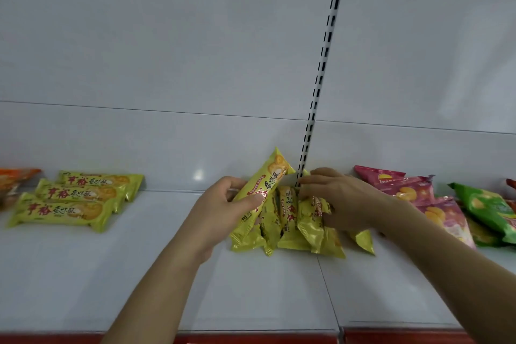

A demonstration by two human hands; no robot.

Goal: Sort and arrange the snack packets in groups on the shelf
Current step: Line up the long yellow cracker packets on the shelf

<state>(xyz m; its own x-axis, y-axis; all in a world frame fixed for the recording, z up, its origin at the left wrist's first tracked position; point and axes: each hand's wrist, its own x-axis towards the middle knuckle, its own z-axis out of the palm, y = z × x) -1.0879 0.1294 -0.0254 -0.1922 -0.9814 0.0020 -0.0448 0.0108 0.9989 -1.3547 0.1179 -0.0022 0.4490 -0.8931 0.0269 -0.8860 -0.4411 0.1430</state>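
Note:
My left hand (220, 212) grips a long yellow biscuit packet (265, 184), tilted with its top end up and to the right. Under it, a loose pile of the same yellow packets (290, 229) lies on the white shelf (251, 288). My right hand (343, 201) rests on the right side of this pile, fingers curled around a yellow packet (312, 220). Three matching yellow packets (75, 198) lie in a neat row at the left.
Pink chip bags (418, 193) overlap at the right, with green bags (485, 207) beyond them. An orange packet (16, 176) sits at the far left edge. A slotted upright rail (321, 72) runs up the back panel. The shelf has a red front strip (251, 339).

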